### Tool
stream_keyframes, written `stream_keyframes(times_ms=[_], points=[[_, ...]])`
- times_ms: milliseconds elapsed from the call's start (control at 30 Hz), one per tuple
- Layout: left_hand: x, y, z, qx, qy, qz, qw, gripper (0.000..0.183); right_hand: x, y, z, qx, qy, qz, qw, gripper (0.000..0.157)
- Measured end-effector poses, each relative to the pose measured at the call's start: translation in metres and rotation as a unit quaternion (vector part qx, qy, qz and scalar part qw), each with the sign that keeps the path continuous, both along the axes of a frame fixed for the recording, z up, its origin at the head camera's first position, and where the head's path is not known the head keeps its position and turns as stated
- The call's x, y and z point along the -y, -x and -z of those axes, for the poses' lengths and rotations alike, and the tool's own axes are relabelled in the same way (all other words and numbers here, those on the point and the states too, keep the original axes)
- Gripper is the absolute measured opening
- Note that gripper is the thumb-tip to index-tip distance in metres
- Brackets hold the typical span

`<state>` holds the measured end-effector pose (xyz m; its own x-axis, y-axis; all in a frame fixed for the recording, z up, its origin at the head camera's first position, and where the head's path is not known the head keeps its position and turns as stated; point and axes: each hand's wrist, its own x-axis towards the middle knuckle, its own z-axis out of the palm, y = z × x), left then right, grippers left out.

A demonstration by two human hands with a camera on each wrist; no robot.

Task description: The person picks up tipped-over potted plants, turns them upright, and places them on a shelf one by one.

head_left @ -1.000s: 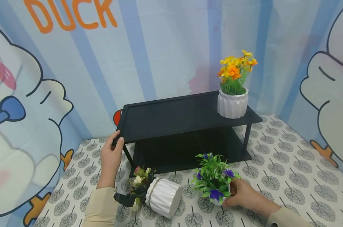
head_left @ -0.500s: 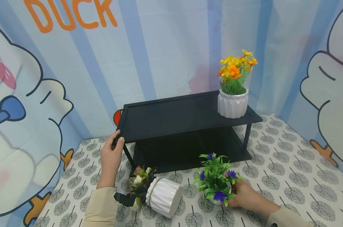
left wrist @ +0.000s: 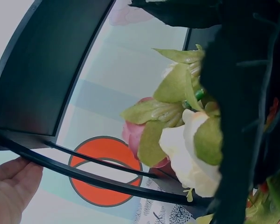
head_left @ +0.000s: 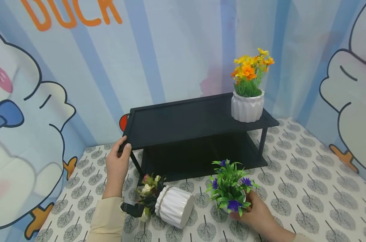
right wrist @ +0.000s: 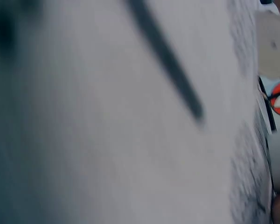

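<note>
My left hand (head_left: 117,166) holds the front left corner of a black two-tier shelf (head_left: 177,124), its thumb and fingers at the upper board's edge. In the left wrist view, fingertips (left wrist: 18,179) meet the dark rail. At the front right, my right hand (head_left: 255,213) grips a small white pot of purple flowers (head_left: 229,188); leaves hide most of the pot. Between the hands, a white fluted flowerpot (head_left: 175,206) lies on its side, its pale and pink blooms (head_left: 148,190) pointing left. The right wrist view is mostly blurred cloth.
A white pot with yellow and orange flowers (head_left: 247,107) stands upright on the shelf's right end. Tree-patterned cloth (head_left: 310,188) covers the table. Behind hangs a striped curtain (head_left: 183,50) with cartoon ducks. A black wrist mount (head_left: 133,209) sits close to the fallen pot's blooms.
The purple-flower pot shifts slightly right and then tips or turns a little in my right hand, whose wrist has swung lower. My left hand keeps its hold. The head view tilts slightly.
</note>
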<state>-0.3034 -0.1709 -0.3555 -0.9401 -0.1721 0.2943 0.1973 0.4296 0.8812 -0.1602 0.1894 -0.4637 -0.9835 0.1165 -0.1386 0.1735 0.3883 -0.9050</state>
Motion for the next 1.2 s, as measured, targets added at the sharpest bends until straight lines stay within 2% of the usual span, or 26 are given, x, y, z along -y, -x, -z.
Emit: stream_keyframes(times_ms=[133,300,567,800,1200], points=[[0.001,0.001,-0.001,-0.001,-0.006,0.0,1.0,0.051,0.005,0.002,-0.002,-0.005,-0.087,0.024,0.996,0.062],[0.001,0.001,-0.003,-0.001,-0.013,0.0,0.9999,0.051,0.006,0.003,-0.003,-0.021,-0.11,0.031,0.993,0.062],[0.0,0.001,-0.004,-0.002,-0.01,0.001,0.9999,0.05,0.005,0.001,-0.004,-0.032,-0.105,0.043,0.993,0.072],[0.001,0.0,-0.003,-0.005,-0.01,0.0,0.9999,0.05,0.011,0.0,-0.013,-0.032,-0.027,0.033,0.999,0.07],[0.0,0.001,0.001,-0.005,-0.005,0.005,1.0,0.051,0.012,0.006,-0.044,-0.066,-0.073,0.019,0.995,0.065]])
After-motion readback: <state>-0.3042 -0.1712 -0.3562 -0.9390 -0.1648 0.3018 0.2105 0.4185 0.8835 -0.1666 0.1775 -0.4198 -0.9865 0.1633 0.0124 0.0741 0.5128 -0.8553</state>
